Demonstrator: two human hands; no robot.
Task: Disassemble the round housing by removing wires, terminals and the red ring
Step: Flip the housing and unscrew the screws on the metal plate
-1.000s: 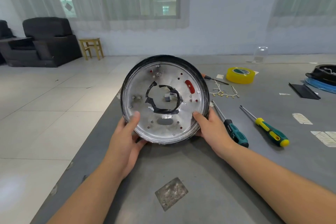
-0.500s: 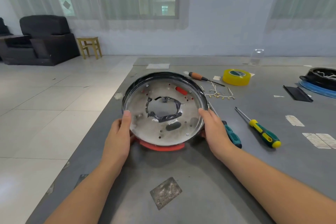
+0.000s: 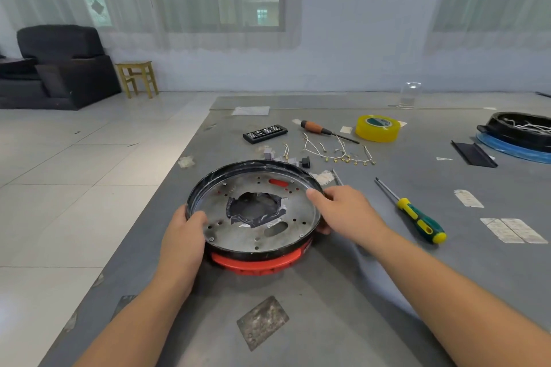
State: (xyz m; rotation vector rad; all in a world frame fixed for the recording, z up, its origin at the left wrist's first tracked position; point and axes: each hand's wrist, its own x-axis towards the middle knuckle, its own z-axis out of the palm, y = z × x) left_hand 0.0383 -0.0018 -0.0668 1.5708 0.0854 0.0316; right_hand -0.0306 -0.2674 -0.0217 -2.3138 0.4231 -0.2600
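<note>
Head view: round black-rimmed metal housing, upright a second ago, now lowered flat onto grey surface, open side up. Red plastic ring now showing under its near edge. Inside housing: metal plate with ragged black-taped centre hole. My left hand grips left rim, thumb over edge. My right hand has moved to far right rim, thumb on top, fingers curled round outside. Loose white wires with brass terminals lie beyond housing. Green-yellow screwdriver right.
</note>
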